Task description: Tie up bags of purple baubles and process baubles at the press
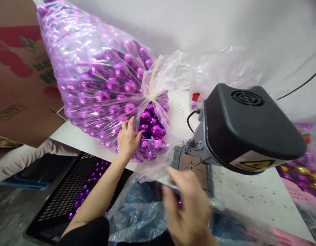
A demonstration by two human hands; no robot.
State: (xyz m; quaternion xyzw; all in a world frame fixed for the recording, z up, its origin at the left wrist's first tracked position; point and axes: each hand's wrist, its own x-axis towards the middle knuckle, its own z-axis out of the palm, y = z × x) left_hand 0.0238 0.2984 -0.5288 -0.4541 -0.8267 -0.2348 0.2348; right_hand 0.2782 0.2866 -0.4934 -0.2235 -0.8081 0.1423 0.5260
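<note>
Left hand (128, 140): fingers apart on bauble bag (96, 78). Right hand (190, 205): blurred, clamped on plastic film (161, 178). Bag likely light, slippery, dentable; grip gathered neck (150, 93) beyond left fingertips.

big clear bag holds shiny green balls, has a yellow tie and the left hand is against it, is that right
Not green: the head view shows shiny purple balls in the big clear bag. The yellow tie is there, and the left hand is against the bag.
</note>
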